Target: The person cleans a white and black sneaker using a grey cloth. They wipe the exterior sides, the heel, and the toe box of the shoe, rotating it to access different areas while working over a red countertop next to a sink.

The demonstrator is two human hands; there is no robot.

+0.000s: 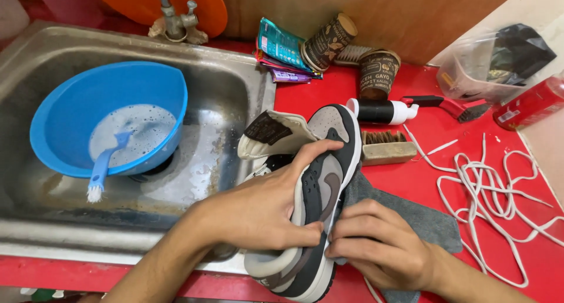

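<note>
My left hand (264, 206) grips a grey, black and white sneaker (320, 203) around its middle, holding it on its side over the sink's right rim, tongue (273, 133) flopped open. My right hand (379, 244) presses a grey cloth (423, 221) against the sneaker's white sole edge near the heel. The shoe has no laces in it.
A steel sink (223, 97) holds a blue bowl (76, 112) of soapy water with a small blue brush (103, 168). On the red counter (435, 138) lie white laces (499, 191), a wooden brush (388, 147), a white-and-black bottle (382, 110), a red-handled brush (452, 106), cans, sachets and a plastic bag (493, 65).
</note>
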